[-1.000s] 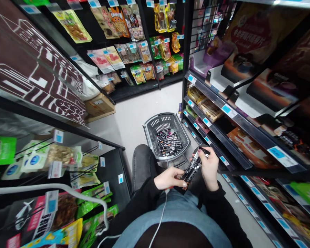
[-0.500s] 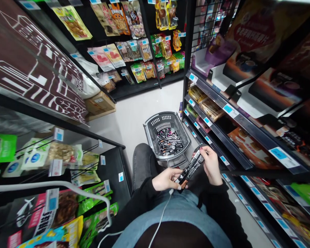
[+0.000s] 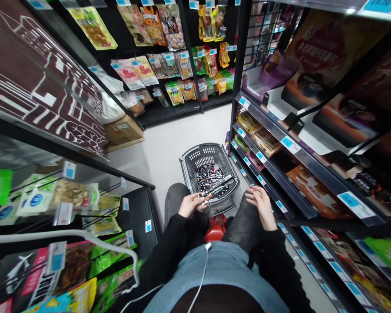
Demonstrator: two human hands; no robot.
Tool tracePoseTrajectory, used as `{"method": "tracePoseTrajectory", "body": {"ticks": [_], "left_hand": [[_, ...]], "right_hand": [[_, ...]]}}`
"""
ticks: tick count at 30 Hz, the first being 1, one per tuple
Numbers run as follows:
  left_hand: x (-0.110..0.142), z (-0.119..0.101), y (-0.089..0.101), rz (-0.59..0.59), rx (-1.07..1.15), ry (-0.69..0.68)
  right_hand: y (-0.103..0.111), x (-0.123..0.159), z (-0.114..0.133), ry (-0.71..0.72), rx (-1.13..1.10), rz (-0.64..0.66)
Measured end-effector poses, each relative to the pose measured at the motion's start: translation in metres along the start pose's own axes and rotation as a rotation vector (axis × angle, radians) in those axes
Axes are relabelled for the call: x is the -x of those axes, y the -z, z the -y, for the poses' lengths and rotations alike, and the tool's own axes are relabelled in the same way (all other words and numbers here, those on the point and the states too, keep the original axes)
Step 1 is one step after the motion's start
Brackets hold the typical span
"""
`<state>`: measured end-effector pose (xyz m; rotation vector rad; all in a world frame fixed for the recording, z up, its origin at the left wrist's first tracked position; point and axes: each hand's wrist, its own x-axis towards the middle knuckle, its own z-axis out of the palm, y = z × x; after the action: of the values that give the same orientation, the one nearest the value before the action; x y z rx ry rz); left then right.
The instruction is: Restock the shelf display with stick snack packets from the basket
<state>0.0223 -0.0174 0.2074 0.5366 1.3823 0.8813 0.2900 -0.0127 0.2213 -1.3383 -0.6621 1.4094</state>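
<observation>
My left hand (image 3: 190,204) pinches the near end of a few long, thin stick sachets (image 3: 219,188), black and silver with an orange-brown tip. They slant away from me over the near part of a grey plastic basket (image 3: 226,158). More dark stick sachets (image 3: 206,169) lie heaped in the basket, partly hidden by those in the hand. Over my right thigh, to the right of the basket's near edge, my right hand (image 3: 261,205) is open, its fingers stretched towards the left and nothing visible in them.
The basket stands on the pale floor (image 3: 159,152) just beyond my knees. Stepped shelves (image 3: 267,163) with price tags rise close on the right. Hanging snack bags (image 3: 74,191) crowd the left, and a cardboard box (image 3: 124,132) sits farther back. A white cable (image 3: 202,278) runs down my front.
The sachets, held between both hands before, have moved forward over the basket in my left hand. My right hand has let go of them and opened.
</observation>
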Motion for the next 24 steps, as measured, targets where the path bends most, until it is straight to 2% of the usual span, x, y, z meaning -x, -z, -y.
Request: {"method": "tracePoseTrajectory", "body": {"ticks": [2, 5, 7, 8, 10, 12, 14, 16, 18, 20, 22, 24], "left_hand": [[-0.019, -0.012, 0.005, -0.063, -0.168, -0.028], [-0.045, -0.028, 0.006, -0.251, -0.617, -0.096], [-0.054, -0.031, 0.003, -0.3, -0.889, -0.149], [-0.056, -0.03, 0.0, -0.266, -0.982, -0.172], [-0.054, -0.022, -0.007, -0.106, -1.096, -0.199], [-0.046, -0.009, -0.015, 0.061, -1.133, -0.255], [-0.033, 0.005, -0.022, 0.189, -1.109, -0.304], [-0.018, 0.017, -0.029, 0.309, -1.059, -0.356], [-0.005, 0.024, -0.033, 0.406, -1.009, -0.383], [0.006, 0.026, -0.036, 0.461, -0.983, -0.372], [0.012, 0.024, -0.037, 0.473, -0.985, -0.353], [0.015, 0.019, -0.038, 0.457, -1.004, -0.359]], "right_hand": [[0.011, -0.002, 0.002, 0.013, 0.034, -0.017], [0.031, -0.003, 0.003, 0.025, 0.054, -0.035], [0.048, -0.001, 0.007, 0.056, 0.091, -0.075], [0.057, 0.001, 0.012, 0.086, 0.125, -0.106], [0.078, 0.004, 0.03, 0.194, 0.218, -0.2], [0.098, 0.008, 0.061, 0.369, 0.384, -0.336], [0.118, 0.01, 0.103, 0.551, 0.689, -0.486], [0.138, 0.007, 0.149, 0.638, 1.108, -0.616], [0.158, -0.005, 0.191, 0.563, 1.488, -0.701], [0.176, -0.026, 0.221, 0.36, 1.723, -0.72], [0.191, -0.052, 0.237, 0.161, 1.809, -0.601], [0.2, -0.073, 0.241, 0.077, 1.814, -0.448]]}}
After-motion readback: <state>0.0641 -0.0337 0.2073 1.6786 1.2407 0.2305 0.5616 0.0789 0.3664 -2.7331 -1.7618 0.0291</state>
